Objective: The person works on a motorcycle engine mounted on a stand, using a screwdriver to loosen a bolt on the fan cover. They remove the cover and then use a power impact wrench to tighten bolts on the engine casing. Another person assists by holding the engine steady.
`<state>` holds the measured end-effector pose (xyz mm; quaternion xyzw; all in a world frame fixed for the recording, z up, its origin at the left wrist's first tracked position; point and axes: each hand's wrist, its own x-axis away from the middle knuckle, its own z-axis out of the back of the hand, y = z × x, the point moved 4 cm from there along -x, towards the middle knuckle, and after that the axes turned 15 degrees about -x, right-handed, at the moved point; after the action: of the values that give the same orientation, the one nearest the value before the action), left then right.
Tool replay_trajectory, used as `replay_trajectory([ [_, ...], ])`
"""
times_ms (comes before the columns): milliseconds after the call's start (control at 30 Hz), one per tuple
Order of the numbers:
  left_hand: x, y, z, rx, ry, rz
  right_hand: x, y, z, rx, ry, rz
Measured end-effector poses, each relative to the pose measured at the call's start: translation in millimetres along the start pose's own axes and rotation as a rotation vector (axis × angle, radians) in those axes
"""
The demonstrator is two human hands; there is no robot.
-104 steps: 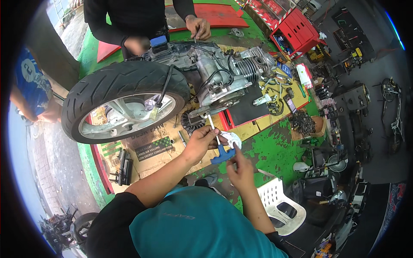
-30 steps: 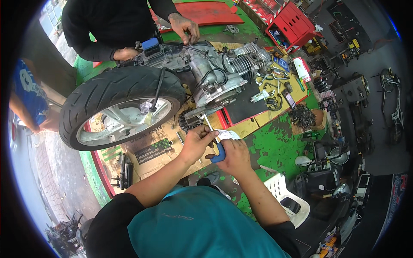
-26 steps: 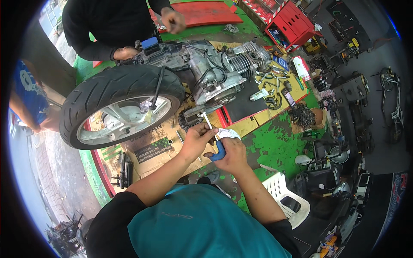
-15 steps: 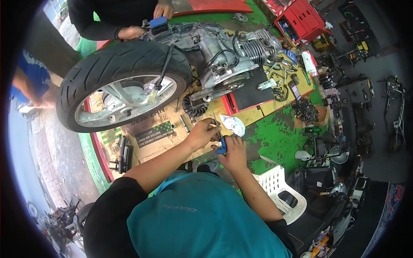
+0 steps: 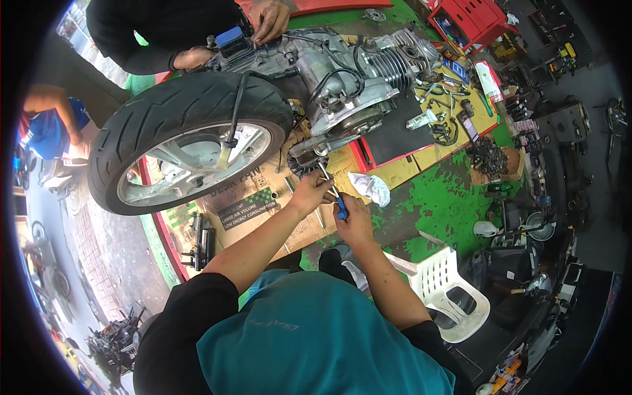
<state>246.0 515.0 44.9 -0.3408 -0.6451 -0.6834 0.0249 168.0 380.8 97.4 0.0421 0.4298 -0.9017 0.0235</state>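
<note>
In my right hand (image 5: 355,222) is the blue handle of a screwdriver (image 5: 342,209), with my fingers wrapped round it. My left hand (image 5: 311,195) is closed on the screwdriver's metal shaft. The shaft points away from me, its tip at the metal arm (image 5: 309,153) on the lower edge of a scooter engine (image 5: 336,85); whether it touches cannot be made out. A large wheel with a black tyre (image 5: 191,99) is joined to the engine's left side. Just right of my hands lies a crumpled white cloth (image 5: 370,189).
Cardboard (image 5: 243,207) covers the bench under the wheel, with a black shock-absorber-like part (image 5: 201,241) on it. Loose tools and parts (image 5: 438,108) lie right of the engine. A co-worker's hand (image 5: 270,20) is at the engine's far side. A white plastic chair (image 5: 447,289) stands right of me.
My hands have brought the screwdriver's tip up to the metal arm under the engine. The co-worker's hand has come down onto the engine's top. The whole view has shifted slightly.
</note>
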Motion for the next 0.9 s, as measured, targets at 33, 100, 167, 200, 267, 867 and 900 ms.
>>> replay_trajectory([
  [33,2,1,-1,-0.012,-0.009,0.002,2,2,0,-0.002,0.007,0.002],
  [100,5,5,-2,-0.037,-0.020,-0.017,6,1,1,-0.005,0.021,0.010],
  [167,5,10,-4,-0.064,-0.023,-0.056,6,-1,3,-0.026,0.041,-0.012],
  [200,5,15,-4,-0.094,-0.001,-0.028,5,-2,5,-0.035,0.051,-0.022],
  [267,4,16,-5,-0.099,0.008,-0.005,3,-2,7,0.006,0.027,0.006],
  [867,5,6,-2,0.062,-0.072,-0.039,16,14,-37,-1.764,-0.301,-1.142],
  [900,8,8,-7,0.063,-0.165,-0.045,17,16,-36,-1.761,-0.284,-1.176],
])
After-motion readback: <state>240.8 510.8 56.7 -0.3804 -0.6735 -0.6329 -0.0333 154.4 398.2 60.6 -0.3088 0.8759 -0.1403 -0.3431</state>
